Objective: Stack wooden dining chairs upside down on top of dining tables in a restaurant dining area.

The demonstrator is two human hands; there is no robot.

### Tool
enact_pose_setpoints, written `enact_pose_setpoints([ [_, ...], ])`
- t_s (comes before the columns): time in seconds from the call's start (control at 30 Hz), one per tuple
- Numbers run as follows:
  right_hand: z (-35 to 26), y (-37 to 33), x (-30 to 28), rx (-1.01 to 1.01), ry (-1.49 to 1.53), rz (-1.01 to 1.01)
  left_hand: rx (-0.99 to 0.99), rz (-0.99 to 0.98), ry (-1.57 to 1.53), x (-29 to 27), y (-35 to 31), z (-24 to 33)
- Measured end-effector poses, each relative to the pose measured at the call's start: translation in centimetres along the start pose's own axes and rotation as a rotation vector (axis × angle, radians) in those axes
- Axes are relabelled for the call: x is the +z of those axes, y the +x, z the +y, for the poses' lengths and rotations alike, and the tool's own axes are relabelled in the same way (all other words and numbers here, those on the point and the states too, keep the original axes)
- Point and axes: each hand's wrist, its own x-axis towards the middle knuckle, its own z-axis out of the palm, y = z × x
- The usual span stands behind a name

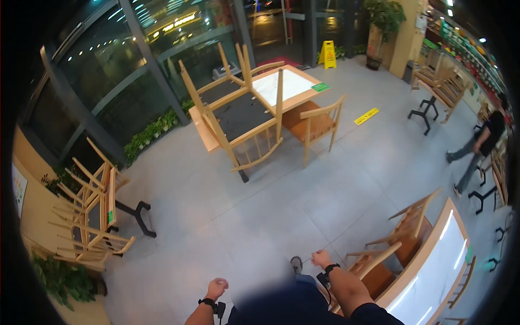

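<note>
My left hand (218, 287) hangs over the grey floor with its fingers loosely curled and nothing in them. My right hand (320, 258) is also curled and holds nothing. It is nearest to a wooden chair with a brown seat (377, 279), apart from it. That chair and another wooden chair (413, 246) stand beside a white-topped table with a wooden rim (449, 233) at the lower right. Each wrist wears a dark band with a small black device.
Ahead, upturned chairs (238, 116) rest on a table (281, 86), with an upright chair (317, 124) beside it. More upturned chairs (89, 216) sit on a table at the left. A yellow floor sign (327, 54) stands near the windows. Another person (482, 141) walks at the right.
</note>
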Motion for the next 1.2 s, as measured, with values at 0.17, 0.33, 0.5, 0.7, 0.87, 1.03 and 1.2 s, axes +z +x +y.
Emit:
enact_pose_setpoints([
  [0.17,3.4,-7.5,-3.5,-0.297,-0.441,0.486,0.037,-0.003,-0.132,0.3,-2.2,-6.2],
  [0.33,3.1,-16.9,-6.9,-0.708,-0.676,1.027,-0.039,-0.127,-0.018,0.3,-5.3,-15.4],
  [0.5,8.1,-19.1,-12.6,-0.252,-0.483,1.115,-0.143,-0.149,0.005,1.4,-11.5,-20.7],
  [0.7,14.9,-14.7,-13.7,-0.027,0.342,0.445,-0.02,-0.056,0.253,0.4,-14.6,-20.6],
  [0.87,11.9,-13.6,-11.4,0.034,0.601,0.158,0.155,-0.094,0.395,5.3,-15.5,-15.6],
  [1.03,7.9,-16.6,-7.6,-0.019,0.759,0.012,0.319,-0.44,0.289,20.0,-13.6,0.2],
  [1.2,13.6,-11.5,1.8,-0.182,0.846,-0.02,0.621,-0.352,0.438,31.1,-10.5,13.4],
])
